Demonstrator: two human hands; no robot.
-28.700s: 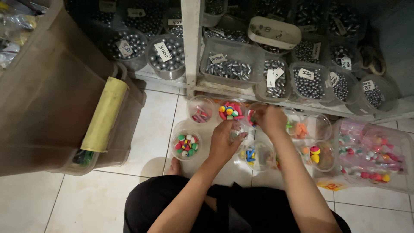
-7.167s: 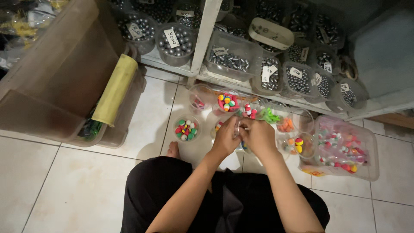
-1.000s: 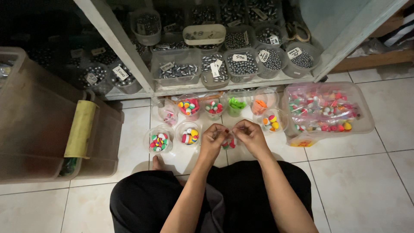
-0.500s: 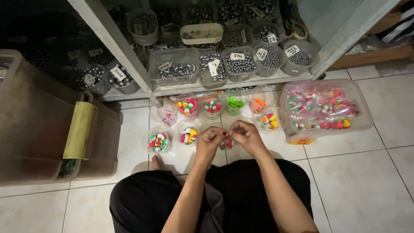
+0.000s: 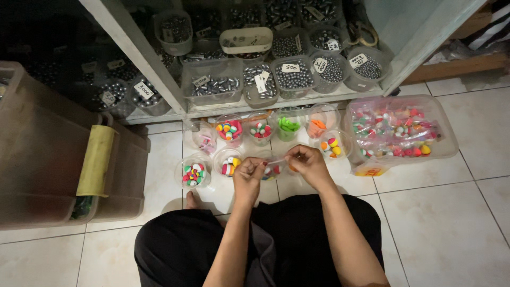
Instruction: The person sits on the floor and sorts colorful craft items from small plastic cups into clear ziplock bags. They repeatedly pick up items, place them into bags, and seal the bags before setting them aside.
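At frame centre, the left hand (image 5: pixel 248 175) and right hand (image 5: pixel 307 162) are pinching 1 small bag (image 5: pixel 272 169) of beads between them, lying sideways, both equally near.

Both hands together, low in front of the knees.
L hand (image 5: pixel 248 178) & R hand (image 5: pixel 308 163) sit close, fingertips facing each other w/ a narrow gap between. L fingers curled in, thumb near index, a pinch pose; R fingers bent likewise, knuckles up. Both forearms bare, running up from bottom of view, converging twd the hands. Person sits on the floor, legs folded, dark trousers.
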